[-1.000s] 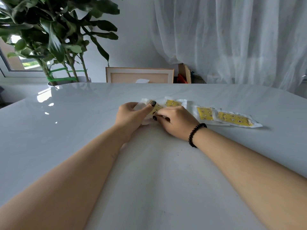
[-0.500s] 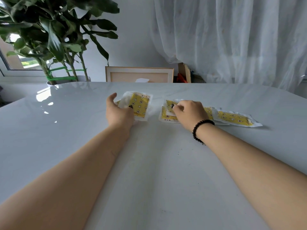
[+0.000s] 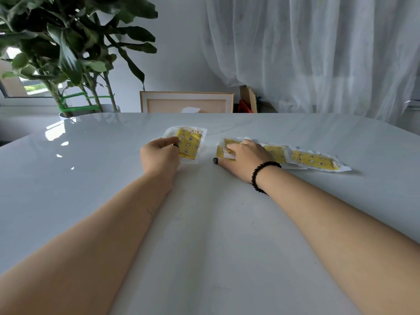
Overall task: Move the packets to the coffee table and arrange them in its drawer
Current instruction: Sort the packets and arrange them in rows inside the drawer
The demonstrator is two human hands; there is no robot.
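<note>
A: Evidently the left hand (image 3: 159, 156) has thumb and fingers pinching one yellow packet (image 3: 189, 144), lifted off the white bench (image 3: 91, 178).

B: And the right hand (image 3: 244, 159) lies on the overlapping packets (image 3: 313, 159) further right, fingers loosely bent; whether it grips one cannot be told.

A: They look light, thin and slippery. A clear sealed edge seems the best hold.

We count four yellow packets: one packet (image 3: 189, 144) at our left hand (image 3: 160, 156), one (image 3: 223, 148) under our right hand (image 3: 244, 159), two (image 3: 276, 153) (image 3: 314, 160) just beyond it.
</note>
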